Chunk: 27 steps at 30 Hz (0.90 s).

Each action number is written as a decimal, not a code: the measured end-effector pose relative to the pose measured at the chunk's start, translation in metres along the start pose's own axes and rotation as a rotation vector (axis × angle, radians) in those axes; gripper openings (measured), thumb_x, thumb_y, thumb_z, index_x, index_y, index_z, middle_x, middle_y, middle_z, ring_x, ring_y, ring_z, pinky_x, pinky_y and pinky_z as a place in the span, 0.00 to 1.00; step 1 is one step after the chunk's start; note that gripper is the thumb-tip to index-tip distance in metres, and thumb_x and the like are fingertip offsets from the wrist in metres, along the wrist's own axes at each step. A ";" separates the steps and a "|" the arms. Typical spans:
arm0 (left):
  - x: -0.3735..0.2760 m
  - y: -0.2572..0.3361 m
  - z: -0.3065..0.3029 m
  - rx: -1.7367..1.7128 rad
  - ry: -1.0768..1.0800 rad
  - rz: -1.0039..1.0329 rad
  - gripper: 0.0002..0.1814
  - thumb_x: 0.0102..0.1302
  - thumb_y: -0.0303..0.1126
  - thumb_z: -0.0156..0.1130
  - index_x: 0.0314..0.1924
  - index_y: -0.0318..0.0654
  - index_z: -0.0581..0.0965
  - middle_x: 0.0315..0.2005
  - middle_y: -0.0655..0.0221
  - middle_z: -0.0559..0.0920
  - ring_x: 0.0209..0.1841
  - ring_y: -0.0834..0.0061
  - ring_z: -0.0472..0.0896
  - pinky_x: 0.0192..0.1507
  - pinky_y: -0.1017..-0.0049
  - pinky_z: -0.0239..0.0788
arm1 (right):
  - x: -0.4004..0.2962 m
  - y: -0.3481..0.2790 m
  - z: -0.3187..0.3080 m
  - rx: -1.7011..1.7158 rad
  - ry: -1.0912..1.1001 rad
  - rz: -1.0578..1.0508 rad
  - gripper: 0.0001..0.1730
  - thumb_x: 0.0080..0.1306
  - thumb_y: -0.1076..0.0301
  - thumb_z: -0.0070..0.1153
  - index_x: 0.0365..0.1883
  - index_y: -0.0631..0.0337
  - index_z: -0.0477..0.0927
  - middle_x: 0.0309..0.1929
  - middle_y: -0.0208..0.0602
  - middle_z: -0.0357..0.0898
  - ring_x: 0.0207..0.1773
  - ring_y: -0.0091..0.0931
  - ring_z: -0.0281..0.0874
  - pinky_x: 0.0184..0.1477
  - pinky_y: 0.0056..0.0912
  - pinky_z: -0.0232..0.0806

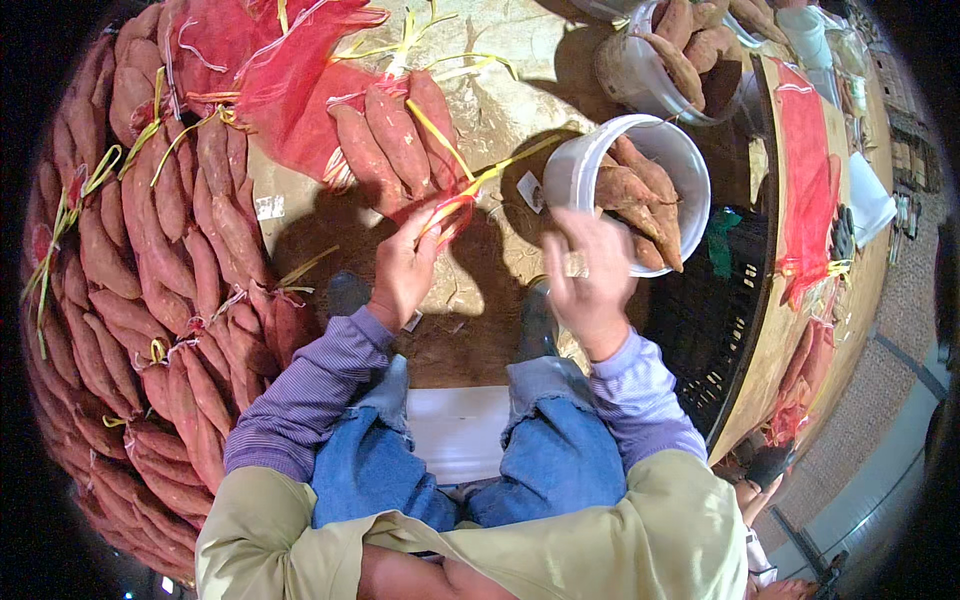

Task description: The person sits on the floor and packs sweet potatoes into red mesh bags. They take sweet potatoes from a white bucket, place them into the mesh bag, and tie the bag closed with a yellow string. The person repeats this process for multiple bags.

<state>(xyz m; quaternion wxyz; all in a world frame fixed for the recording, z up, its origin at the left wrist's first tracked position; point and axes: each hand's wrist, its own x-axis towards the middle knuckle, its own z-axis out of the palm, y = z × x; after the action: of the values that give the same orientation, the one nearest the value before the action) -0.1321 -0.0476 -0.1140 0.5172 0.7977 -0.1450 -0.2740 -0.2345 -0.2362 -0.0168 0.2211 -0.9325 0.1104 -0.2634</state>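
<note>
My left hand (pixel 409 262) pinches the gathered neck of a red mesh bag (pixel 452 214) together with a yellow plastic tie strip (pixel 517 159). Several sweet potatoes (pixel 397 142) lie inside that bag, on the ground just beyond the hand. My right hand (pixel 592 277) is blurred, its fingers apart with nothing visible in them. It is in front of the near left rim of a white plastic bucket (pixel 566 176); whether it touches the bucket I cannot tell. The tilted bucket holds several loose sweet potatoes (pixel 637 195).
Filled mesh bags of sweet potatoes (pixel 172 225) are piled along the left. Red mesh bags (pixel 292 105) lie beyond. A second bucket (pixel 622 71) holds sweet potatoes. At right stand a black plastic crate (pixel 690 337) and a board (pixel 757 352). Another person's arm (pixel 757 502) shows lower right.
</note>
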 end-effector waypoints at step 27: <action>-0.010 0.116 0.028 -1.031 -0.412 -0.297 0.22 0.77 0.43 0.43 0.59 0.33 0.66 0.53 0.61 0.75 0.59 0.68 0.72 0.63 0.64 0.61 | -0.025 -0.008 -0.063 0.595 -0.338 0.812 0.23 0.56 0.62 0.70 0.44 0.70 0.79 0.36 0.38 0.83 0.39 0.19 0.77 0.43 0.25 0.70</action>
<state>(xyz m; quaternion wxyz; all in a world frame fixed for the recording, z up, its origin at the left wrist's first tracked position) -0.1501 -0.1124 -0.0150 0.7564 0.3843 0.0229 -0.5288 -0.2886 -0.2435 0.0240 0.5749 -0.7411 0.3460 -0.0226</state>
